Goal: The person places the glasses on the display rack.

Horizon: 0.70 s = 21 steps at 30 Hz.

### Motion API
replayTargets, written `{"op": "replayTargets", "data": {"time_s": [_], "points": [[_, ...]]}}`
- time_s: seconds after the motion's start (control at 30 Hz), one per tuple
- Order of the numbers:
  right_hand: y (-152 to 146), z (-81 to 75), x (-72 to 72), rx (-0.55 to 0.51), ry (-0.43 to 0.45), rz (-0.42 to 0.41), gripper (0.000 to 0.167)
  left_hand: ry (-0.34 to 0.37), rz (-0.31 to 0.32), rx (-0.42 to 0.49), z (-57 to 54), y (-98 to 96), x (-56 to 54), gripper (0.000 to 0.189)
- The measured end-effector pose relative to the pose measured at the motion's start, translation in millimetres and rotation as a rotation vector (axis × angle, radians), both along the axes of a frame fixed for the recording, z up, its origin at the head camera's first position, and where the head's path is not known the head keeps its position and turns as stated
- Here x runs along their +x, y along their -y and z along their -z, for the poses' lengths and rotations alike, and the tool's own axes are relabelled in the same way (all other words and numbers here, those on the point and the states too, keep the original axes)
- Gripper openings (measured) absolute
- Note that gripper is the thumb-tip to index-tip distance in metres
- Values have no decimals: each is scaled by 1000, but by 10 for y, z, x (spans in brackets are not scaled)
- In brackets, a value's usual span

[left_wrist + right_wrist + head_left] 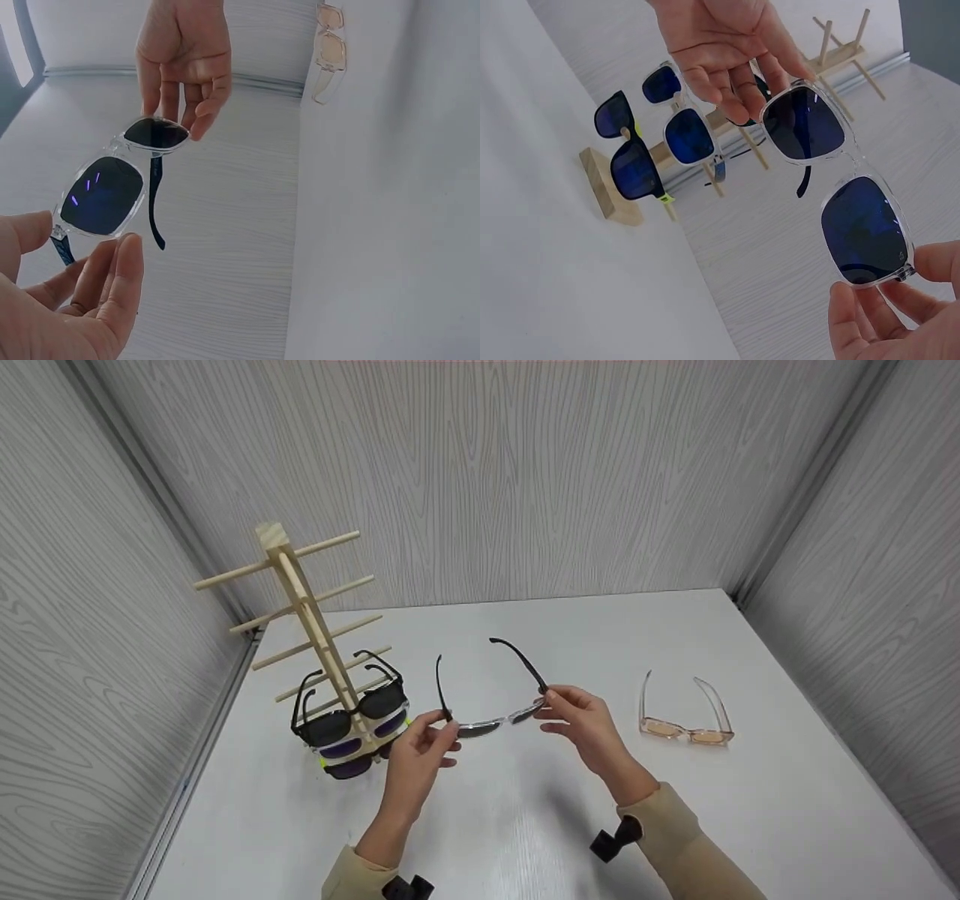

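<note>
Three pairs hung on the rack [315, 637]; both hands (left hand [420, 757], right hand [585, 724]) pinched the sunglasses [495, 725]; one tan pair [686, 731] lay near the desk's right edge.

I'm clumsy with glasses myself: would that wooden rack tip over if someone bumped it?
Probably fairly easily. The wooden rack is tall and narrow on a small base, so a knock near the top could topple it. The sunglasses on the rack all hang on its lowest pegs, which likely steadies it a little. It looks stiff and light.
</note>
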State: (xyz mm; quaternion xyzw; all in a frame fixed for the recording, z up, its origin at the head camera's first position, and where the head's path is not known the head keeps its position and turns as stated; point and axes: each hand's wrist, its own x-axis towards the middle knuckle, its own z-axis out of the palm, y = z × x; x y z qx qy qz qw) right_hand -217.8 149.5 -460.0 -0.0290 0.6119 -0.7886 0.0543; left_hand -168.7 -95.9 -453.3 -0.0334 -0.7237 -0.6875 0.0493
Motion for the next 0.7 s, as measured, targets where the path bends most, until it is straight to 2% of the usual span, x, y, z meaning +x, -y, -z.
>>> {"op": "replayTargets", "data": {"time_s": [0.17,0.33,0.57,0.67,0.7], "points": [[67,-61,8,-28,-27,-18,34,-46,-37,-29,-91,19,89,37],[146,-110,22,-52,-46,-35,30,-55,-79,-73,-178,67,172,36],[268,-180,42,-75,-69,-69,27,-89,-128,-118,-531,90,416,32],[327,-228,45,-84,-79,-88,24,-87,-149,-101,-475,155,406,34],[348,-244,46,-87,-83,-97,23,-81,-155,-98,-487,171,417,35]]}}
